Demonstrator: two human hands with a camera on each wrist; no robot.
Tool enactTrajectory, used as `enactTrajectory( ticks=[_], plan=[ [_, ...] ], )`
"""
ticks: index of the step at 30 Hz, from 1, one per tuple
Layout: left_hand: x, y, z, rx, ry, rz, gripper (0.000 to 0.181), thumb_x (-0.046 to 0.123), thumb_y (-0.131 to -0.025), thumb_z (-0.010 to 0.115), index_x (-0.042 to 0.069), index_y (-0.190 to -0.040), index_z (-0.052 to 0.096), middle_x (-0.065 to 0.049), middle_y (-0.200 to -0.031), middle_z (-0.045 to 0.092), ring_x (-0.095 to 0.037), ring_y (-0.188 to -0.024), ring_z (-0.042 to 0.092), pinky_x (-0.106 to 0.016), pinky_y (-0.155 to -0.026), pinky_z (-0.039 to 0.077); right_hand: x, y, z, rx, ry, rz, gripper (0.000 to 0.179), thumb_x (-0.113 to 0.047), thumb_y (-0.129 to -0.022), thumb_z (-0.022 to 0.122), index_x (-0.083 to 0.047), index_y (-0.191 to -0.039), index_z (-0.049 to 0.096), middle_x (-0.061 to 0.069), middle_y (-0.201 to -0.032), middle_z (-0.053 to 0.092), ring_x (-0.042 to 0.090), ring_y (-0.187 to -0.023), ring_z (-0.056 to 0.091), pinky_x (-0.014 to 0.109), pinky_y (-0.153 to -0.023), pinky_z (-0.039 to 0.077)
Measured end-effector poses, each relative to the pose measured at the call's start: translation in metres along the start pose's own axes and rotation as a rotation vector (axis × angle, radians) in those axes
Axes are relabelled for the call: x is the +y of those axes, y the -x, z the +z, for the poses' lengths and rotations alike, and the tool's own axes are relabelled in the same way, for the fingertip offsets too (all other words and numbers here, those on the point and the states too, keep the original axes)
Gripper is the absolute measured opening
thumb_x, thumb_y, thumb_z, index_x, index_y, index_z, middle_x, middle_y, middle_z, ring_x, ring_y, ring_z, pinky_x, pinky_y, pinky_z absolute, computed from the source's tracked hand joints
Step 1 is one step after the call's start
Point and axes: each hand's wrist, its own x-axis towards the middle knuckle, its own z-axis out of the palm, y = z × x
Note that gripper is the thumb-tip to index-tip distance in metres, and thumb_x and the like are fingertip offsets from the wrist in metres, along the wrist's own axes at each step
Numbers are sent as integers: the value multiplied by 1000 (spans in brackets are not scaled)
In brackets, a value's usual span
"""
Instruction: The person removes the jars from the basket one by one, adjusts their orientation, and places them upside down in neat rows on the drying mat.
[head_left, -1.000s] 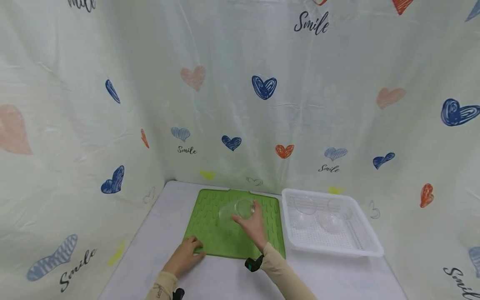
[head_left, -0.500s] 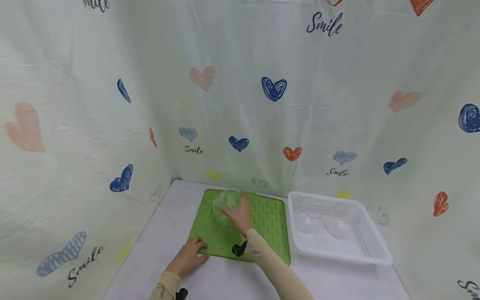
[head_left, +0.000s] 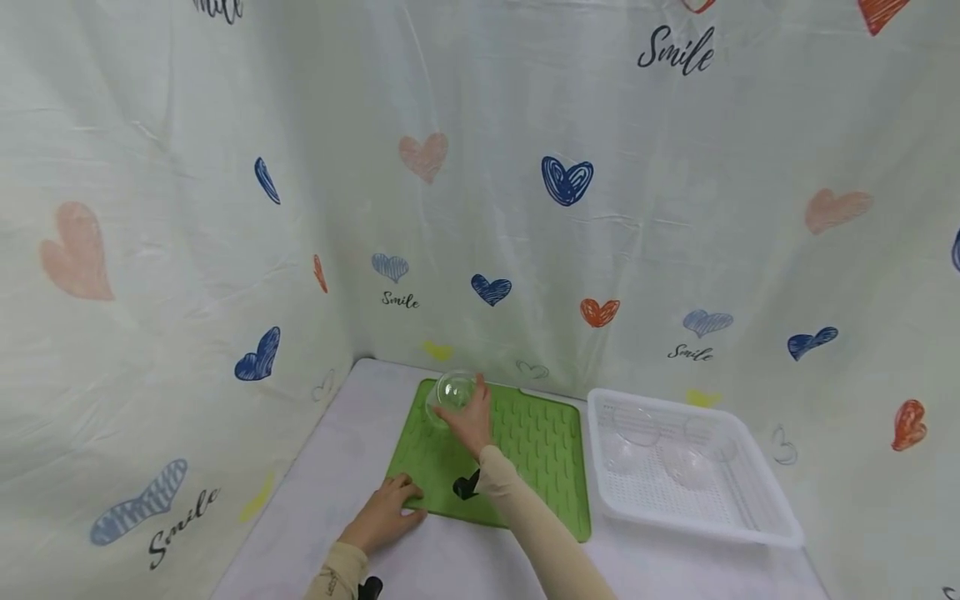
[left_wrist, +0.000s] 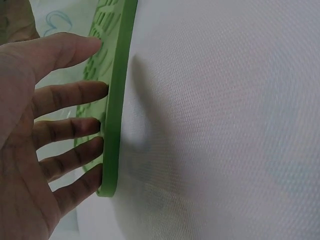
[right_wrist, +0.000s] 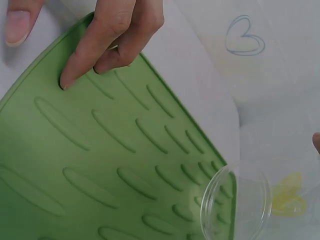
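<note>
My right hand holds a clear, see-through cup over the far left part of a green mat with raised oval ridges. In the right wrist view the round rim of the cup shows near the mat's corner. Only a fingertip of that hand appears there, at the right edge. My left hand rests at the mat's near left corner. Its fingers are spread and fairly straight, their tips on the mat's edge in the left wrist view, thumb apart.
Right of the mat stands a white perforated plastic basket with clear round cups lying in it. A white cloth covers the table. Behind hangs a pale curtain printed with hearts and lettering.
My right hand has carried the clear cup left and farther back across the mat, with the cup tipping more upright. My left hand stays at the mat corner. The head view has shifted slightly.
</note>
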Motion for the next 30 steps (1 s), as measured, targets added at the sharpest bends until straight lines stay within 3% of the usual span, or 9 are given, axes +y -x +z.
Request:
enactTrajectory(
  ticks=[10,17,25,30],
  plan=[
    [0,-2,1,30,-2,11,28,29,-84,73,8,-103,69,-4,-107,57,-27,-100,54,-51,-83,50,3,-1,12,20,2,-5,110,-37,-73,83,-15,-155,13,24,-152,26,45,-133,39,57,-106,40],
    [0,-1,2,2,7,4,29,28,-84,73,8,-105,68,-5,-110,56,-29,-103,54,-53,-84,51,8,-2,18,29,0,-18,111,-38,-72,84,-16,-155,14,26,-153,23,49,-133,37,62,-104,38],
    [-2,0,4,-26,12,-13,31,30,-84,73,10,-107,68,-5,-112,56,-30,-106,55,-53,-87,51,15,0,19,-21,93,-83,90,-36,-82,77,-16,-153,25,25,-151,29,46,-134,38,61,-101,42],
    [-3,1,4,-21,1,-21,31,31,-84,73,10,-107,68,-5,-113,56,-30,-107,54,-53,-88,50,17,2,18,-69,85,-68,91,-38,-84,74,-23,-155,20,22,-154,28,47,-133,39,63,-101,41]
  ],
)
